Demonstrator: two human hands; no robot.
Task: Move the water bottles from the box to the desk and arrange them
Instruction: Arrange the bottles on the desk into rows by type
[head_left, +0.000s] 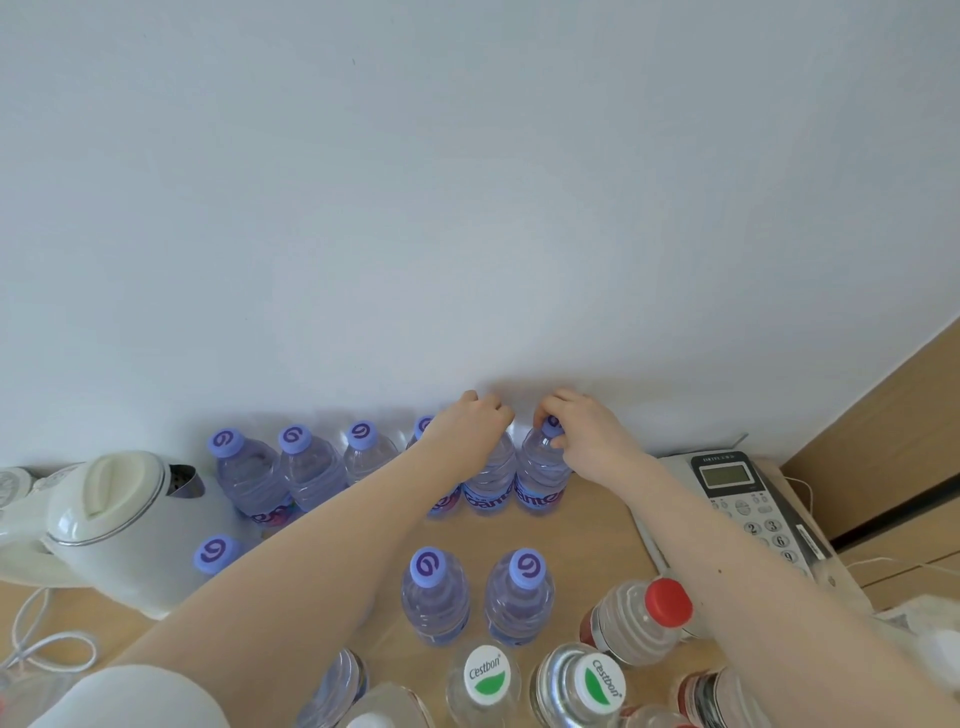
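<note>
While your right hand (582, 436) pinched the purple cap (551, 430) of the end bottle (543, 478), that bottle stood upright on the desk (597, 540) at the right end of the back row, close to the wall (467, 208). Your left hand (467, 426) was curled down over the top of the neighbouring bottle (488, 478), gripping it. This bottle stood just beside the end bottle on its left, and its cap was hidden under your fingers.

Your 2 hands were close together but apart. Further left along the wall stood 4 back-row bottles (294, 467) with the same purple caps, the nearest partly hidden behind your left forearm.

Nearer you, 2 middle bottles (434, 597) stood side by side between your forearms, and 1 lone bottle (215, 553) showed beside the white kettle (119, 519) on the left. Closest to you were 2 Cestbon bottles (485, 675) with green-and-white caps and a red-capped bottle (644, 618) next to your right forearm. A telephone (743, 499) lay on the desk to the right of that arm.
</note>
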